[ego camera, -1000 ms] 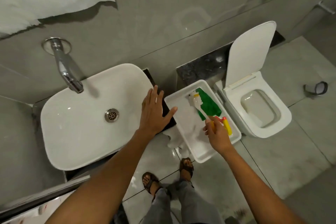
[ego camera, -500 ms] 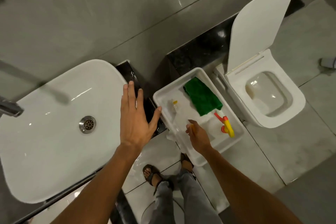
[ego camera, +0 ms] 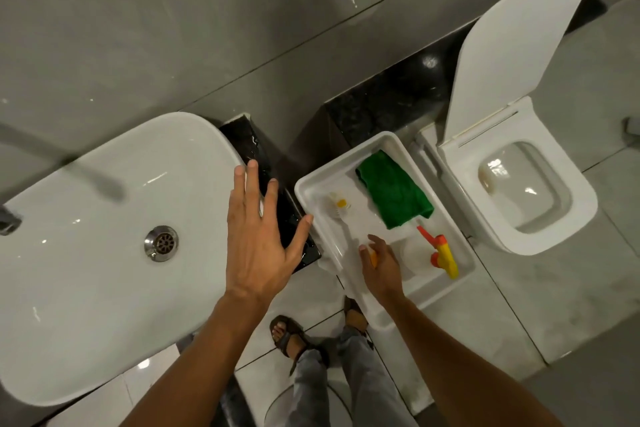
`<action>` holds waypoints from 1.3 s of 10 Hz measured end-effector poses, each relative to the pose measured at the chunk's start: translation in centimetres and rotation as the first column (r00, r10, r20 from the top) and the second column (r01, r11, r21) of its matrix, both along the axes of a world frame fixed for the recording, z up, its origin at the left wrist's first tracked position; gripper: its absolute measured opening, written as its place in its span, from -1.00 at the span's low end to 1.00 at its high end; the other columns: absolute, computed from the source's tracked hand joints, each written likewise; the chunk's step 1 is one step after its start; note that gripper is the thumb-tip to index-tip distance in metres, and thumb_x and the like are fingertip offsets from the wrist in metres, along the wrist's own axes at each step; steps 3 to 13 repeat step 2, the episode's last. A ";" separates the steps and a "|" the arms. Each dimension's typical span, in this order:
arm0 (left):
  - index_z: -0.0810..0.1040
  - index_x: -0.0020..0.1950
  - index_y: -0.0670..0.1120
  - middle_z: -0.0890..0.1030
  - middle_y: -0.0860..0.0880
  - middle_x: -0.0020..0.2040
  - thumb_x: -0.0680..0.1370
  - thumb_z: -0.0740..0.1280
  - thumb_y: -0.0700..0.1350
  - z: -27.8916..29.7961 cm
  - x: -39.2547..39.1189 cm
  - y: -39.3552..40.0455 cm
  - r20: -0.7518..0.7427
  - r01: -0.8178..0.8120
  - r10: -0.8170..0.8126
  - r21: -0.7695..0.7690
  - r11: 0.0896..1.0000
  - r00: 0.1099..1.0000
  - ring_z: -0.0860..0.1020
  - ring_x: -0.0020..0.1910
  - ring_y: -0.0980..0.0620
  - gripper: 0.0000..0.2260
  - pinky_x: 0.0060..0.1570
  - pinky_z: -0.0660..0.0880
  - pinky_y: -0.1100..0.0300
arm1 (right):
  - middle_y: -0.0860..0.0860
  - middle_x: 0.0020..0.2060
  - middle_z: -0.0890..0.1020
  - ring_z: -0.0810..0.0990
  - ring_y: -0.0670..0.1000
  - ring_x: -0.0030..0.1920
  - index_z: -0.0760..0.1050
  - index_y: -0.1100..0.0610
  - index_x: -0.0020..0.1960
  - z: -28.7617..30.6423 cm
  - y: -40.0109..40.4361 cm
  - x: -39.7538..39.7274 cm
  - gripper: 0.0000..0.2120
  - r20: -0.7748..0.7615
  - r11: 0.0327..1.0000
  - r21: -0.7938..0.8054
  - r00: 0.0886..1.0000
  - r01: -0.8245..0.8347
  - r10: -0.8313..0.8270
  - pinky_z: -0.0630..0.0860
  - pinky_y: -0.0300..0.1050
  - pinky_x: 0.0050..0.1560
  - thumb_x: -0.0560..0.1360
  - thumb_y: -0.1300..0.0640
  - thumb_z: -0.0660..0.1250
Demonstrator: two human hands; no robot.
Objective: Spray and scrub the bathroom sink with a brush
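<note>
grey tiled bathroom: white sink [ego camera: 86, 253] at left, left hand [ego camera: 258, 236] spread flat over its right rim, grasping nothing. right hand [ego camera: 379, 263] in the white tray [ego camera: 391, 317] curls around the brush [ego camera: 341, 206] handle, beside green cloth [ego camera: 394, 191] and spray bottle [ego camera: 440, 253].

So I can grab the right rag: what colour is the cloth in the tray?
Green; the cloth lies in the white tray, clear in the head view.

One head cam, looks steeply down, close over sink [ego camera: 104, 253], tray [ego camera: 388, 317], toilet [ego camera: 554, 239].
</note>
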State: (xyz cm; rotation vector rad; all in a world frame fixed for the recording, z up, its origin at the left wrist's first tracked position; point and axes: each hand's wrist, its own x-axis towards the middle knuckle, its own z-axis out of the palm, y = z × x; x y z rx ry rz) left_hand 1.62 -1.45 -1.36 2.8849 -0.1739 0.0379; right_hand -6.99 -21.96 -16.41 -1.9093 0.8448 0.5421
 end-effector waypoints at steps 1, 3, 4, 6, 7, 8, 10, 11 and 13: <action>0.34 0.69 -0.11 -0.05 -0.08 0.81 0.70 0.17 0.38 0.5 -0.2 -0.1 -0.002 0.008 -0.008 -0.034 0.999 1.000 -0.14 0.80 -0.08 -0.27 0.74 0.06 -0.18 | 0.18 0.47 0.54 0.54 0.22 0.46 0.39 0.14 0.60 0.8 0.0 -0.3 -0.53 0.023 0.999 -0.034 1.000 0.018 -0.017 0.51 0.18 0.49 0.74 0.00 0.29; 0.33 0.69 -0.10 -0.03 -0.09 0.81 0.70 0.13 0.41 0.5 -0.2 -0.2 -0.007 0.000 0.000 -0.024 1.000 1.000 -0.13 0.80 -0.10 -0.25 0.74 0.07 -0.19 | 0.16 0.45 0.57 0.56 0.19 0.44 0.42 0.15 0.59 1.2 0.3 -0.3 -0.52 0.070 0.997 -0.070 0.997 0.042 -0.037 0.52 0.13 0.47 0.72 0.02 0.33; 0.33 0.69 -0.10 -0.03 -0.09 0.81 0.70 0.13 0.41 0.5 -0.2 -0.2 -0.007 0.000 0.000 -0.024 1.000 1.000 -0.13 0.80 -0.10 -0.25 0.74 0.07 -0.19 | 0.16 0.45 0.57 0.56 0.19 0.44 0.42 0.15 0.59 1.2 0.3 -0.3 -0.52 0.070 0.997 -0.070 0.997 0.042 -0.037 0.52 0.13 0.47 0.72 0.02 0.33; 0.33 0.69 -0.10 -0.03 -0.09 0.81 0.70 0.13 0.41 0.5 -0.2 -0.2 -0.007 0.000 0.000 -0.024 1.000 1.000 -0.13 0.80 -0.10 -0.25 0.74 0.07 -0.19 | 0.16 0.45 0.57 0.56 0.19 0.44 0.42 0.15 0.59 1.2 0.3 -0.3 -0.52 0.070 0.997 -0.070 0.997 0.042 -0.037 0.52 0.13 0.47 0.72 0.02 0.33; 0.33 0.69 -0.10 -0.03 -0.09 0.81 0.70 0.13 0.41 0.5 -0.2 -0.2 -0.007 0.000 0.000 -0.024 1.000 1.000 -0.13 0.80 -0.10 -0.25 0.74 0.07 -0.19 | 0.16 0.45 0.57 0.56 0.19 0.44 0.42 0.15 0.59 1.2 0.3 -0.3 -0.52 0.070 0.997 -0.070 0.997 0.042 -0.037 0.52 0.13 0.47 0.72 0.02 0.33; 0.33 0.69 -0.10 -0.03 -0.09 0.81 0.70 0.13 0.41 0.5 -0.2 -0.2 -0.007 0.000 0.000 -0.024 1.000 1.000 -0.13 0.80 -0.10 -0.25 0.74 0.07 -0.19 | 0.16 0.45 0.57 0.56 0.19 0.44 0.42 0.15 0.59 1.2 0.3 -0.3 -0.52 0.070 0.997 -0.070 0.997 0.042 -0.037 0.52 0.13 0.47 0.72 0.02 0.33; 0.33 0.69 -0.10 -0.03 -0.09 0.81 0.70 0.13 0.41 0.5 -0.2 -0.2 -0.007 0.000 0.000 -0.024 1.000 1.000 -0.13 0.80 -0.10 -0.25 0.74 0.07 -0.19 | 0.16 0.45 0.57 0.56 0.19 0.44 0.42 0.15 0.59 1.2 0.3 -0.3 -0.52 0.070 0.997 -0.070 0.997 0.042 -0.037 0.52 0.13 0.47 0.72 0.02 0.33; 0.33 0.69 -0.10 -0.03 -0.09 0.81 0.70 0.13 0.41 0.5 -0.2 -0.2 -0.007 0.000 0.000 -0.024 1.000 1.000 -0.13 0.80 -0.10 -0.25 0.74 0.07 -0.19 | 0.16 0.45 0.57 0.56 0.19 0.44 0.42 0.15 0.59 1.2 0.3 -0.3 -0.52 0.070 0.997 -0.070 0.997 0.042 -0.037 0.52 0.13 0.47 0.72 0.02 0.33; 0.33 0.69 -0.10 -0.03 -0.09 0.81 0.70 0.13 0.41 0.5 -0.2 -0.2 -0.007 0.000 0.000 -0.024 1.000 1.000 -0.13 0.80 -0.10 -0.25 0.74 0.07 -0.19 | 0.16 0.45 0.57 0.56 0.19 0.44 0.42 0.15 0.59 1.2 0.3 -0.3 -0.52 0.070 0.997 -0.070 0.997 0.042 -0.037 0.52 0.13 0.47 0.72 0.02 0.33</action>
